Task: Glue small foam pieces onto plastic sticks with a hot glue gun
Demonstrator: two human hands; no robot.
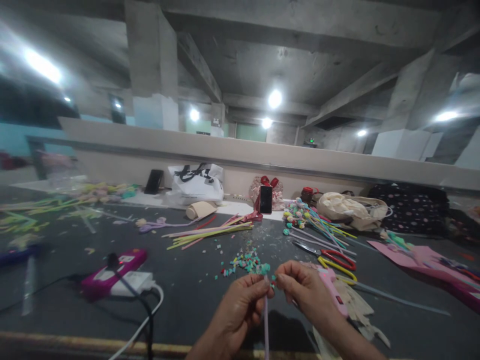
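Observation:
My left hand (242,307) pinches a thin pale purple stem (266,325) just below its top and holds it upright. A small teal-green tuft (264,268) sits at the top of the stem. Close beside the tuft, on its right, is my right hand (300,287), its thumb and fingertips pressed together; whatever may be between them is too small to tell. Behind both hands lies a loose pile of tiny green, yellow and red bits (245,261). A pink glue gun (332,290) rests by my right wrist, partly hidden by it.
Scissors (330,257) with red and yellow handles lie to the right, near finished-looking stems with colourful tufts (298,212). Loose stems (210,233) lie further back. At left are a magenta power strip (112,275), a white charger (133,283) and cables. A phone (266,199) stands behind.

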